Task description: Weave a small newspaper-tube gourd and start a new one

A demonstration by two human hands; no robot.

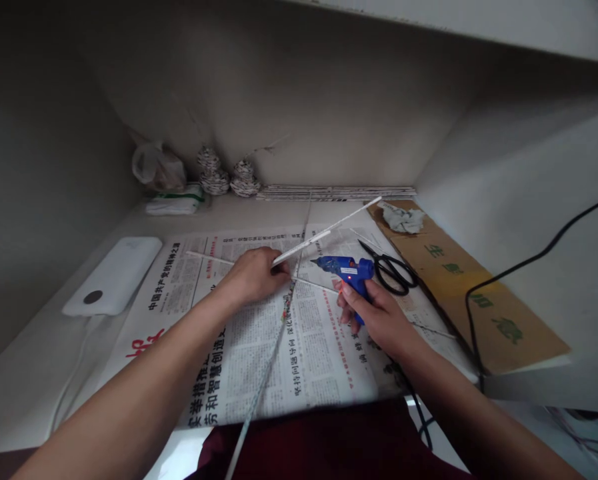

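Note:
My left hand [261,275] is closed on rolled paper sticks [303,247] that point up and to the right. My right hand [373,307] grips a blue glue gun [351,268] by its handle, its nozzle aimed left toward the sticks. A small red light glows on the gun's body. Under my hands, other thin paper sticks [263,373] cross; one runs down toward my lap and another extends sideways. Newspaper sheets [319,360] lie beneath them. Black-handled scissors [391,270] rest just right of the glue gun.
A white power bank [119,273] with a cable lies left. Along the back are a plastic bag [157,167], two woven gourd shapes [245,180] and a bundle of paper sticks [339,193]. Right are cardboard [459,287], crumpled paper [403,219] and a black cable [529,260].

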